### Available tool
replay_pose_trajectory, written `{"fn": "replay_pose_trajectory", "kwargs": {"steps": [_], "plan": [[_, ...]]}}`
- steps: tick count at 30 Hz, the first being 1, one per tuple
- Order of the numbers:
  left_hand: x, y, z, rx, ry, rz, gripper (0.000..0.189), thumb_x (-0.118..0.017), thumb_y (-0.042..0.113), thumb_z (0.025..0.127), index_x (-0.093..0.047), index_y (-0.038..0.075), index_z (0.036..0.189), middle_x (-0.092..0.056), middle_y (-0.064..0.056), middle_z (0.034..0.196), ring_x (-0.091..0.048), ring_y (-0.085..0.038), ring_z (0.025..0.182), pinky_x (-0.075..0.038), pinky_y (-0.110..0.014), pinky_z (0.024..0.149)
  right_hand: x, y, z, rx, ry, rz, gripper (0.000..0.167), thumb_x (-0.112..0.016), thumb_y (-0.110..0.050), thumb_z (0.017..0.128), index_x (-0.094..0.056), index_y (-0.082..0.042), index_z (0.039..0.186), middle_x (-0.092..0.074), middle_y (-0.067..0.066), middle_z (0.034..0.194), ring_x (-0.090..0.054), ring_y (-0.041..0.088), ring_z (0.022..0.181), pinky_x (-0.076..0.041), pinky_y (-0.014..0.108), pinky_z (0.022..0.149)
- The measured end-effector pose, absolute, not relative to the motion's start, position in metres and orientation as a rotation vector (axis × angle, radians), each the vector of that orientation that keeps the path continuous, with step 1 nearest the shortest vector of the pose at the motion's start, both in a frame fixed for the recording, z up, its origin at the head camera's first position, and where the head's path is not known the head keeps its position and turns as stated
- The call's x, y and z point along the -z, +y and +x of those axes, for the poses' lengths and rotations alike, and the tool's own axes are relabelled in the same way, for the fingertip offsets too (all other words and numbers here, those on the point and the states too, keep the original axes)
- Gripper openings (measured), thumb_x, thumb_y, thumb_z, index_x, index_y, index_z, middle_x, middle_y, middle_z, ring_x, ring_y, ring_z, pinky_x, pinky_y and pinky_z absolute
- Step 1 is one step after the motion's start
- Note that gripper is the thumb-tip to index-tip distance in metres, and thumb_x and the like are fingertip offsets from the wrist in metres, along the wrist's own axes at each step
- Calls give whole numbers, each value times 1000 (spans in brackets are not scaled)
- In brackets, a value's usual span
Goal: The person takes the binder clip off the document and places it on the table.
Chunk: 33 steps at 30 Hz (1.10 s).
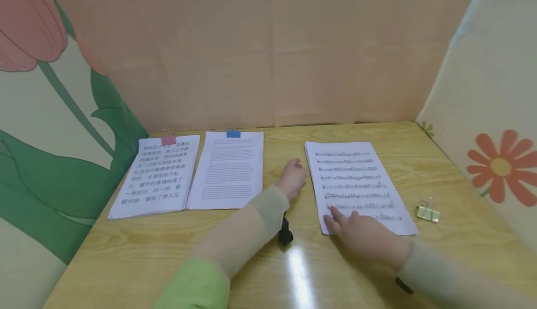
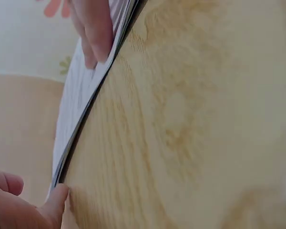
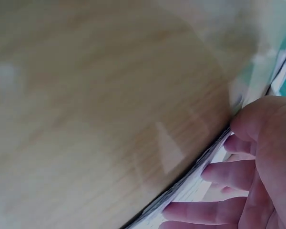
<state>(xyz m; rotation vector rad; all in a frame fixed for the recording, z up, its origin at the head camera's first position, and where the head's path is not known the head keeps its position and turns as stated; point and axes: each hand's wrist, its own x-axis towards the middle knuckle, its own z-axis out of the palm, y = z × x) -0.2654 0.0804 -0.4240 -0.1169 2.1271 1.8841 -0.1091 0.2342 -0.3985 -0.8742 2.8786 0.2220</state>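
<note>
A stack of sheet music [image 1: 350,178] lies on the right part of the table, its printed staves facing up. My left hand [image 1: 292,178] is at the stack's left side; in the left wrist view its thumb [image 2: 56,202] touches the paper edge. Over the lower left corner of the stack rests my right hand [image 1: 369,239]. The right wrist view shows its fingers [image 3: 231,174] extended over the pages, with the thumb at the near edge. A light green-gold binder clip [image 1: 428,213] lies loose on the table, right of the music.
Farther left lie a large-print text stack [image 1: 157,178] with a pink binder clip [image 1: 168,140] and a small-print stack [image 1: 226,174] with a blue binder clip [image 1: 233,134]. Walls enclose the wooden table [image 1: 138,262] at the back and both sides.
</note>
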Motion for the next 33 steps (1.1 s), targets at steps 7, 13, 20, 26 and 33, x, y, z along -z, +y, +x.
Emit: {"fn": "replay_pose_trajectory", "kwargs": {"steps": [7,13,20,26,33], "plan": [[408,51,-242,-1812,2114,135,39,-51,12,98,-50,7,137,-55,-9,133,-51,-20,122,-42,-36,102,398,248,-125,-111,2854,-733,48,-49,-10,95,-45,-9,143,-41,21,146,-52,58,107,-50,62,71],[390,9,-222,-1616,2216,350,34,-49,19,101,-55,10,133,-59,-3,129,-53,-17,120,-40,-36,103,401,264,-136,-84,2880,-717,47,-46,-7,96,-45,-9,143,-40,22,146,-50,59,109,-48,65,75],[381,-48,-217,-1444,2356,400,33,-48,25,102,-57,14,132,-61,1,127,-51,-19,124,-39,-39,104,401,286,-146,-86,2855,-643,49,-42,-2,97,-42,-10,145,-35,22,149,-45,60,114,-44,67,83],[384,-87,-225,-1469,2443,338,31,-49,23,102,-59,11,129,-61,-2,125,-52,-22,122,-40,-43,103,402,302,-156,-47,2841,-564,47,-38,-6,100,-40,-11,147,-32,22,151,-40,62,118,-40,69,86],[384,-116,-230,-1476,2463,135,33,-49,26,101,-58,13,130,-57,-1,132,-47,-22,127,-34,-44,108,406,318,-162,-78,2883,-618,47,-38,-3,99,-41,-9,146,-34,24,149,-43,62,114,-41,69,84]]}}
